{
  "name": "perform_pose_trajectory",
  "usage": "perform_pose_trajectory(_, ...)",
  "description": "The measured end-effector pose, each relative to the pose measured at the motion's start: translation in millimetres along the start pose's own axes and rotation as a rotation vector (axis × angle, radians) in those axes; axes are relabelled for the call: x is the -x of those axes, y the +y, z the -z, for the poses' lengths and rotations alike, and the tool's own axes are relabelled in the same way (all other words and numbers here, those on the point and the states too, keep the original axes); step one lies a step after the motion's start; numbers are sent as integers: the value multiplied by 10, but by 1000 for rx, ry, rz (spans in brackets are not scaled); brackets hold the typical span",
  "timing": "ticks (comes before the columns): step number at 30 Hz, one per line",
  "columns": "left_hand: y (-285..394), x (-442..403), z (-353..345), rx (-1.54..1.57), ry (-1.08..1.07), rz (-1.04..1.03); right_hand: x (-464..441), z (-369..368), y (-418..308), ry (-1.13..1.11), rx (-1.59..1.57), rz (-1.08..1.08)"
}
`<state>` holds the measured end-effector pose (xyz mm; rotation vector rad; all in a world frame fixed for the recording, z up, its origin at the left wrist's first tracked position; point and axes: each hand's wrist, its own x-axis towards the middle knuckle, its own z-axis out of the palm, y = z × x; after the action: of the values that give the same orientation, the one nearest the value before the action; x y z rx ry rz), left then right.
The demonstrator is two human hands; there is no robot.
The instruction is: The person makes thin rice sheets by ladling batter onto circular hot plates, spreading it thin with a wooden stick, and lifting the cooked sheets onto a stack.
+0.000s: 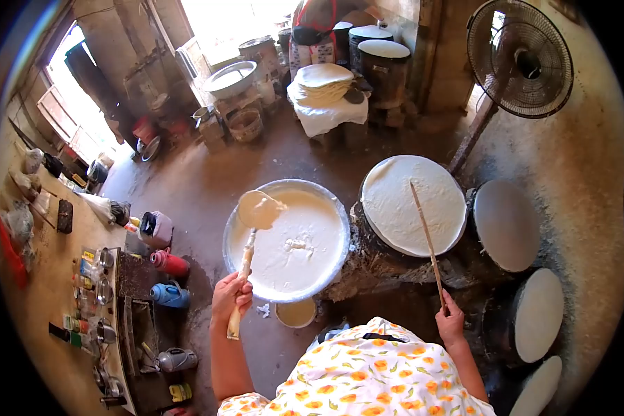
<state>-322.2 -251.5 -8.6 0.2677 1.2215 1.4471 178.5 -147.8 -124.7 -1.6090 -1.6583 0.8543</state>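
Note:
My left hand [231,299] is closed round the pale handle of a ladle [247,253]. Its round bowl, coated with batter, is over the left part of a wide basin [342,258] of creamy white batter [305,229]. With my right hand [450,319] I grip the lower end of a long thin wooden stick [426,239]. The stick's far tip lies over a round white sheet of batter [395,201] that covers a griddle. Below the basin is a small bowl [297,314] with tan liquid.
Several round griddle tops, such as a grey one [507,225] and a pale one [539,315], line the right side. A standing fan [520,59] is behind them. Stacked flatbreads [324,82] lie on white cloth at the back. Flasks [170,295] and a cluttered shelf are left.

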Motion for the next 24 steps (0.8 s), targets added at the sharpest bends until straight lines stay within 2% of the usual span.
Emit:
perform_pose_trajectory(3,-71,-284,93,-98,56,5,-36,-4,-146,-33,17,3)
perform_pose_trajectory(5,-141,-514,137,-165,95,40,-60,-52,-232,-5,59,178)
perform_pose_trajectory(7,-195,-702,105,-129,113,108,-70,-86,-344,-5,106,201)
perform_pose_trajectory(11,18,-846,-358,-195,6,165,-21,-159,-511,-13,218,201)
perform_pose_trajectory(13,121,-962,-676,-264,-81,174,5,-166,-565,-33,262,214)
perform_pose_trajectory(17,196,-1123,-1544,-517,-279,142,37,-59,-635,79,299,220)
perform_pose_trajectory(24,-315,-1112,-3339,-796,-647,-17,-69,593,-280,368,387,194)
